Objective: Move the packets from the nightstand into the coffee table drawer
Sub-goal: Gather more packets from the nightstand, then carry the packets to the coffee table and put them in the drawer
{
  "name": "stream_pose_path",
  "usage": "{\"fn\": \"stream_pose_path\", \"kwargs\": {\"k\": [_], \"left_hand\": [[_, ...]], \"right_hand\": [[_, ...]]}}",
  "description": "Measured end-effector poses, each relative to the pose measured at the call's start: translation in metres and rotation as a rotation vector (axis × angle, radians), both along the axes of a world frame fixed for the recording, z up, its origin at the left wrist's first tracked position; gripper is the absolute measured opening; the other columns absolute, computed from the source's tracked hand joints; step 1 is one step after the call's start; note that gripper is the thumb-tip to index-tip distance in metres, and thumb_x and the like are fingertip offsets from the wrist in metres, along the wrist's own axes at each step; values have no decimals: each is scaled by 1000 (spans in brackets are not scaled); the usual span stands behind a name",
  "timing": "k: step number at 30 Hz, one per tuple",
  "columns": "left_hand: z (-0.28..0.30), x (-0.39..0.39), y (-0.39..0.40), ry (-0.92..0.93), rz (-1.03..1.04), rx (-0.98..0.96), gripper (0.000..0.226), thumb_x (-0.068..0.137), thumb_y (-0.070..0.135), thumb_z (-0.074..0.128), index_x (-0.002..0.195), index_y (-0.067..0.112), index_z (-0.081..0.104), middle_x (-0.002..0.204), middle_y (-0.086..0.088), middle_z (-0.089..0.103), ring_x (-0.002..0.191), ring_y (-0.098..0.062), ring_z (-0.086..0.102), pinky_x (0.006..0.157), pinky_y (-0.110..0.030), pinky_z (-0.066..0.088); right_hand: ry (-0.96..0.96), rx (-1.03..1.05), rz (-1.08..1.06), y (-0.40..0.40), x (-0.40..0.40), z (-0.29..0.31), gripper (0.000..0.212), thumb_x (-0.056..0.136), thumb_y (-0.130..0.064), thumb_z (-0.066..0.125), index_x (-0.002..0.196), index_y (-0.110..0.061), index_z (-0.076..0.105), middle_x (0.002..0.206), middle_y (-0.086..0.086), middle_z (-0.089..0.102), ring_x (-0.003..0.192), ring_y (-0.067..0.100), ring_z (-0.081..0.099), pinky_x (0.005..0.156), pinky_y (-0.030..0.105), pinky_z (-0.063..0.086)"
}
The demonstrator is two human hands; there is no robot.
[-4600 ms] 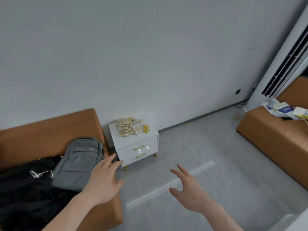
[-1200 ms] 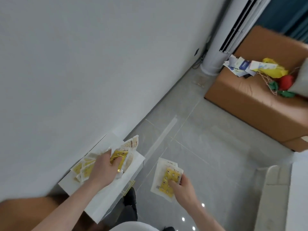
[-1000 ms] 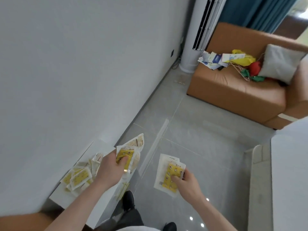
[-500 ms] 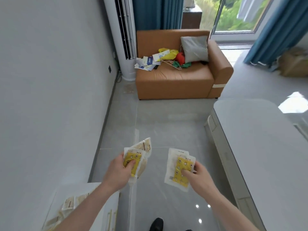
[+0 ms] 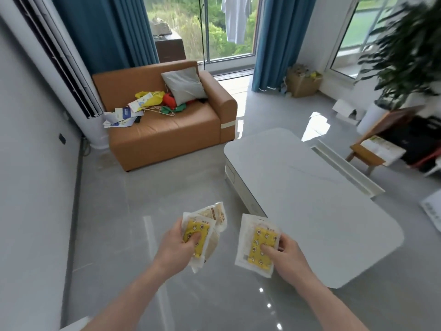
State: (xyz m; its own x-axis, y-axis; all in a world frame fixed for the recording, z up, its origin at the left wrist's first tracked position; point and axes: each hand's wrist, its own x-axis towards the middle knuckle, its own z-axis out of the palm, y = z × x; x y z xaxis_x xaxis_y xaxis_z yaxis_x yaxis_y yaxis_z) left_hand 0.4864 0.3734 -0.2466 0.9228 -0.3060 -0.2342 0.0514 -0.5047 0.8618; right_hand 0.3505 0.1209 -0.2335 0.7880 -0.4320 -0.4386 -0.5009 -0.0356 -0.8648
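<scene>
Left hand (image 5: 175, 250) grips a fanned stack of yellow-and-white printed plastic packets (image 5: 202, 231), right hand (image 5: 285, 255) another such stack (image 5: 259, 244), both held above grey floor just beside the white rounded coffee tabletop (image 5: 317, 199).

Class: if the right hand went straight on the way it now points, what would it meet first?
Probably the coffee table: the right hand, holding packets, points up-left toward its near edge, though depth is unclear.

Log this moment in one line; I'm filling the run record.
stage: carrying | left hand: packets | right hand: packets | coffee table: ahead
</scene>
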Motion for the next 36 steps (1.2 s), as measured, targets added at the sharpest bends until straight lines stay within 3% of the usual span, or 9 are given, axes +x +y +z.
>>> {"fn": "stream_pose_path", "kwargs": {"k": [7,12,15,23,27,31,34,36], "left_hand": [[11,-70,-160,8,-74,-75,21,95,15,71,107,33,67,96,18,76,87,0,72,73,-21,56],[8,-117,-236,87,-65,-126,19,96,18,70,112,30,69,101,12,78,92,-6,75,82,-34,62],[6,-130,-267,108,-42,-114,21,96,16,70,111,30,69,100,12,78,92,-7,75,82,-32,62],[0,-111,-367,117,17,-82,21,95,17,71,108,33,69,97,10,79,89,-9,76,82,-34,61],[-7,-98,-449,137,-36,-107,20,96,16,70,108,32,68,97,9,78,85,-6,75,73,-24,59],[-11,-90,-536,168,-92,-113,19,95,21,71,103,37,68,96,14,77,87,-6,75,83,-37,62],[-7,-83,-606,150,-176,-105,18,96,23,69,107,37,68,98,15,76,90,-4,74,84,-35,62],[-1,-83,-651,140,-217,-104,19,96,23,68,109,36,68,100,14,76,92,-5,73,85,-35,62]], "right_hand": [[1,-13,-112,-145,-92,2,17,96,-9,70,104,-24,71,102,-9,76,80,-1,73,62,14,51],[-4,-28,-109,-225,-135,7,18,96,-11,71,104,-27,72,100,-13,76,79,-7,72,65,16,50],[-7,-35,-117,-264,-146,10,16,95,-11,71,101,-26,73,95,-12,78,84,-1,73,69,21,52],[-23,-49,-128,-373,-140,3,16,94,-12,73,99,-27,73,93,-13,78,77,-3,72,73,25,52],[2,-72,-162,-445,-135,-3,15,93,-13,73,99,-27,74,90,-18,78,87,2,73,80,32,55],[27,-86,-217,-520,-135,-5,14,92,-12,75,100,-24,74,96,-9,79,90,9,74,76,31,55],[26,-94,-262,-578,-137,-10,14,92,-12,75,102,-21,75,101,-3,79,97,18,74,88,44,59],[27,-82,-303,-613,-140,-12,15,92,-9,74,103,-19,74,101,-1,79,97,20,74,87,44,59]]}}
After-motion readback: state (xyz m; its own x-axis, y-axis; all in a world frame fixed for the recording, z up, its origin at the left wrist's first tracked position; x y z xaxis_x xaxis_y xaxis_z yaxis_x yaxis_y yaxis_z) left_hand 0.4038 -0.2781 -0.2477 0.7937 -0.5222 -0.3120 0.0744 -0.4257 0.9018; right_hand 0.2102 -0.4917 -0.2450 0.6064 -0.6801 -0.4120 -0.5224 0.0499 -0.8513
